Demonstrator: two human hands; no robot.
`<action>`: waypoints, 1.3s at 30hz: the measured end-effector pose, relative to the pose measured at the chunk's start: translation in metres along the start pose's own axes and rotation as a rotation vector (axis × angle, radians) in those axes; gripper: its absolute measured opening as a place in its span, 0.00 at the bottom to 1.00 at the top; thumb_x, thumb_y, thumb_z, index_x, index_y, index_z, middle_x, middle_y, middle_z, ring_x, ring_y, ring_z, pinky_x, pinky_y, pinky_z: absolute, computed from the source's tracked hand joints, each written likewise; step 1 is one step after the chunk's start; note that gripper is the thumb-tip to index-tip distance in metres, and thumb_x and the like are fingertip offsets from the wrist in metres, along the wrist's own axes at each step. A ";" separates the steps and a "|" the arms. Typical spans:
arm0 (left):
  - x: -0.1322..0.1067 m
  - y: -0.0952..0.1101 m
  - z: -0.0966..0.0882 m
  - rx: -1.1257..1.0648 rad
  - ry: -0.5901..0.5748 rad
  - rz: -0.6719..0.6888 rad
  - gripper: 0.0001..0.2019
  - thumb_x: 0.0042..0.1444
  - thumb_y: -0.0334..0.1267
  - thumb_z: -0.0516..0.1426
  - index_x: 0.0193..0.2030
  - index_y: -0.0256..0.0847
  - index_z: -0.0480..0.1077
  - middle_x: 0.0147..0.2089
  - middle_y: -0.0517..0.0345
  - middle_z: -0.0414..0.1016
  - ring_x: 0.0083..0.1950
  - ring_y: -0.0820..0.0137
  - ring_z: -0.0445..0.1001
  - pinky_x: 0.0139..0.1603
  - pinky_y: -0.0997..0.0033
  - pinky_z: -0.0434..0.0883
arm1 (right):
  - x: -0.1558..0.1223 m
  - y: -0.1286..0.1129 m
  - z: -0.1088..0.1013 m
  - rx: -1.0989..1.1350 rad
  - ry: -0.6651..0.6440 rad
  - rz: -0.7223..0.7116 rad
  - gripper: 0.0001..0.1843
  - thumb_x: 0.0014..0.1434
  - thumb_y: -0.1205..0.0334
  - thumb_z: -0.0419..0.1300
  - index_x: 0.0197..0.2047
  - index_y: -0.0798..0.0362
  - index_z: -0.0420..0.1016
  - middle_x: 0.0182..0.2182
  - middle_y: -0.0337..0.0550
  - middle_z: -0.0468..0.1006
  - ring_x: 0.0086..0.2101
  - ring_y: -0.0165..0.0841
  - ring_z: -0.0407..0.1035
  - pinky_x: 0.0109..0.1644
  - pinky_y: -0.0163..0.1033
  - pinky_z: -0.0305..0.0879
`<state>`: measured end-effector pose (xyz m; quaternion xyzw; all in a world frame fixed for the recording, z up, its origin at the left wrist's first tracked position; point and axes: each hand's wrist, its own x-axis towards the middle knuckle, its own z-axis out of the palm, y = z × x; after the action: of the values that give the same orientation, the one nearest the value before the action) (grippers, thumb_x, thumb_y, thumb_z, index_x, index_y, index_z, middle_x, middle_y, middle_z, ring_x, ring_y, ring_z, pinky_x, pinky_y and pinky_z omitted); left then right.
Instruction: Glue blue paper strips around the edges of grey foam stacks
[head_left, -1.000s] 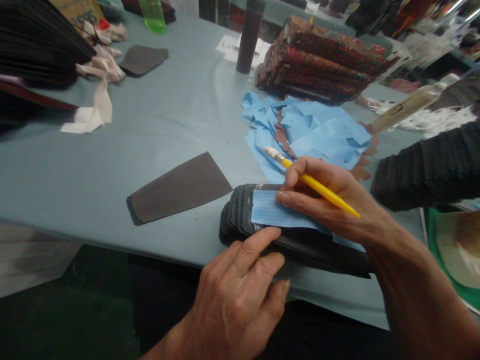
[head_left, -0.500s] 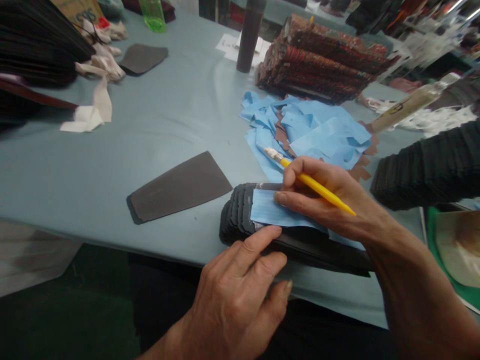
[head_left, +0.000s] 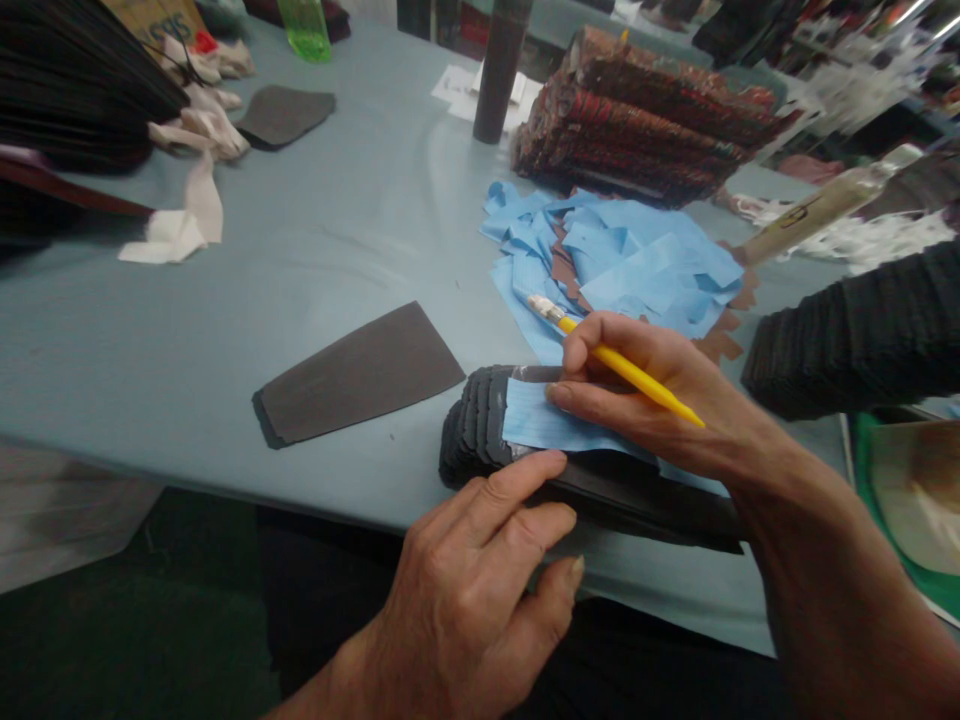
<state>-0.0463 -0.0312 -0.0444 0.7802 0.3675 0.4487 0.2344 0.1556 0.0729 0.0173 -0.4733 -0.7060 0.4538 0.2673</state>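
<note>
A stack of dark fabric-like pieces [head_left: 480, 425] lies at the table's front edge, with a light blue strip [head_left: 555, 420] flat on top. My right hand [head_left: 645, 390] grips a yellow-handled brush [head_left: 637, 375], its whitish tip pointing up and left. The thumb of that hand presses on the blue strip. My left hand [head_left: 487, 590] lies with fingers apart, its index fingertip at the strip's lower edge against the stack. A whitish smear shows on the top piece beside the strip. To the left, a single dark tapered piece [head_left: 367, 375] rests flat.
A heap of blue scraps [head_left: 645, 260] sits behind the stack, before a reddish-brown bundle [head_left: 637, 120]. A dark cylinder [head_left: 501, 75] stands upright near it. Another dark stack [head_left: 855, 335] is at right. Off-white strips [head_left: 180, 225] and a green bottle [head_left: 306, 30] are at left and back.
Almost nothing differs. My right hand and the brush have shifted very slightly left; my left hand stays at the strip's edge.
</note>
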 end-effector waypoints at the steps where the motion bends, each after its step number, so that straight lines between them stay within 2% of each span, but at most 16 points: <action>1: 0.000 0.000 0.000 0.000 0.002 0.001 0.07 0.69 0.29 0.59 0.52 0.37 0.74 0.62 0.40 0.81 0.58 0.66 0.83 0.64 0.70 0.79 | 0.000 0.000 0.000 0.009 0.003 0.000 0.10 0.63 0.60 0.69 0.38 0.49 0.70 0.27 0.31 0.67 0.26 0.26 0.60 0.27 0.37 0.56; 13: 0.000 0.000 0.001 0.005 -0.012 -0.001 0.06 0.69 0.29 0.58 0.51 0.36 0.73 0.62 0.40 0.81 0.60 0.64 0.83 0.64 0.68 0.80 | 0.002 0.003 -0.002 0.029 -0.014 0.023 0.12 0.62 0.59 0.71 0.37 0.49 0.70 0.28 0.31 0.68 0.26 0.26 0.60 0.27 0.36 0.56; 20: 0.000 -0.002 0.001 0.011 -0.011 -0.002 0.06 0.69 0.29 0.58 0.51 0.37 0.73 0.62 0.41 0.81 0.56 0.64 0.84 0.59 0.66 0.82 | 0.003 0.000 -0.004 0.013 -0.026 0.029 0.13 0.61 0.57 0.73 0.38 0.49 0.72 0.27 0.30 0.68 0.27 0.26 0.61 0.28 0.35 0.57; 26: -0.001 -0.002 0.000 -0.013 -0.006 -0.013 0.07 0.68 0.29 0.58 0.51 0.37 0.74 0.62 0.41 0.82 0.57 0.64 0.84 0.59 0.66 0.82 | 0.004 -0.004 -0.006 0.023 -0.044 0.058 0.19 0.57 0.50 0.77 0.36 0.49 0.72 0.26 0.30 0.68 0.26 0.26 0.60 0.27 0.35 0.57; 33: 0.000 -0.002 0.000 -0.036 -0.013 -0.022 0.07 0.68 0.29 0.59 0.51 0.37 0.74 0.62 0.40 0.81 0.58 0.64 0.84 0.61 0.67 0.82 | 0.002 0.002 -0.009 -0.055 -0.080 -0.016 0.15 0.64 0.51 0.72 0.39 0.49 0.71 0.30 0.34 0.70 0.29 0.29 0.62 0.31 0.38 0.60; 39: -0.002 0.000 -0.002 -0.177 0.019 -0.054 0.07 0.67 0.29 0.61 0.51 0.38 0.74 0.61 0.41 0.82 0.60 0.64 0.83 0.62 0.68 0.81 | 0.003 0.002 -0.007 -0.068 -0.084 -0.011 0.13 0.65 0.54 0.71 0.39 0.48 0.71 0.31 0.37 0.70 0.30 0.32 0.64 0.32 0.41 0.61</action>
<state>-0.0483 -0.0328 -0.0447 0.7419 0.3494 0.4803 0.3111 0.1610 0.0784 0.0189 -0.4588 -0.7344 0.4475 0.2237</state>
